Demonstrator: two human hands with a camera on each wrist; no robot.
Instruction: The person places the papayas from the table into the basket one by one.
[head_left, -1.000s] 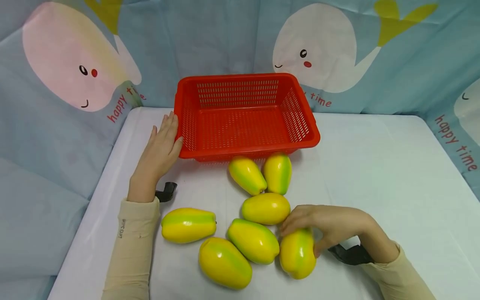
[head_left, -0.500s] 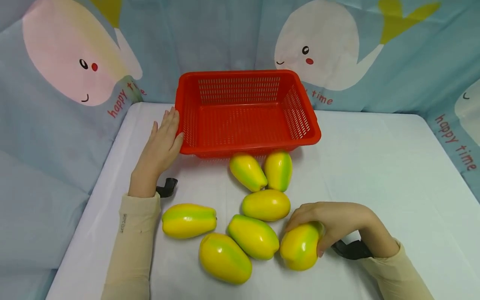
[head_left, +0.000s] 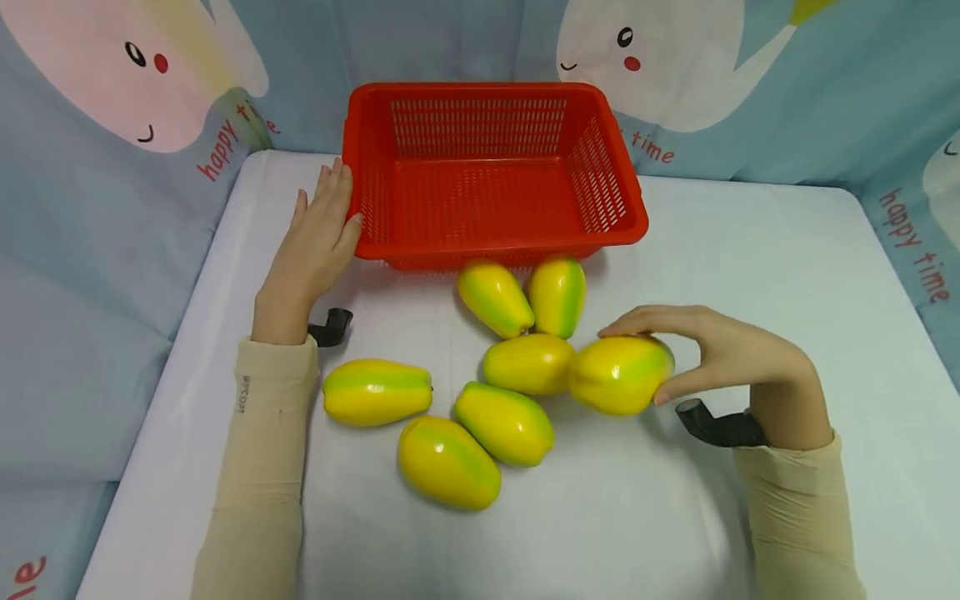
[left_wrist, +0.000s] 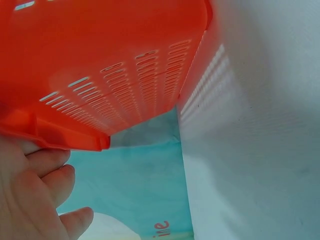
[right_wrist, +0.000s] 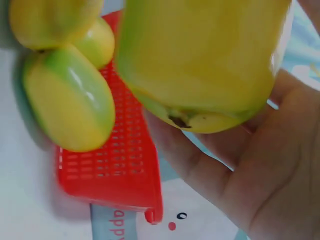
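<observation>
My right hand [head_left: 738,354] holds a yellow-green papaya [head_left: 621,375] between thumb and fingers. In the right wrist view this papaya [right_wrist: 200,60] fills the upper middle, its dark stem spot showing. In the head view it appears raised, overlapping the right end of a papaya [head_left: 528,364] on the table. My left hand [head_left: 309,237] rests with extended fingers against the left rim of a red plastic basket [head_left: 495,252]. The left wrist view shows its fingers [left_wrist: 55,185] beside the basket rim. Inside the basket only its bare bottom shows.
Two papayas, one left [head_left: 495,298] and one right [head_left: 557,297], lie against the basket's front. Nearer lie a left papaya [head_left: 377,392], a middle papaya [head_left: 504,423] and a front papaya [head_left: 448,462]. A whale-print cloth [head_left: 450,42] hangs behind the white table [head_left: 600,533].
My right hand has lifted the rightmost papaya off the table and carried it toward the basket. The left hand stays at the basket rim. The head view has tilted down slightly.
</observation>
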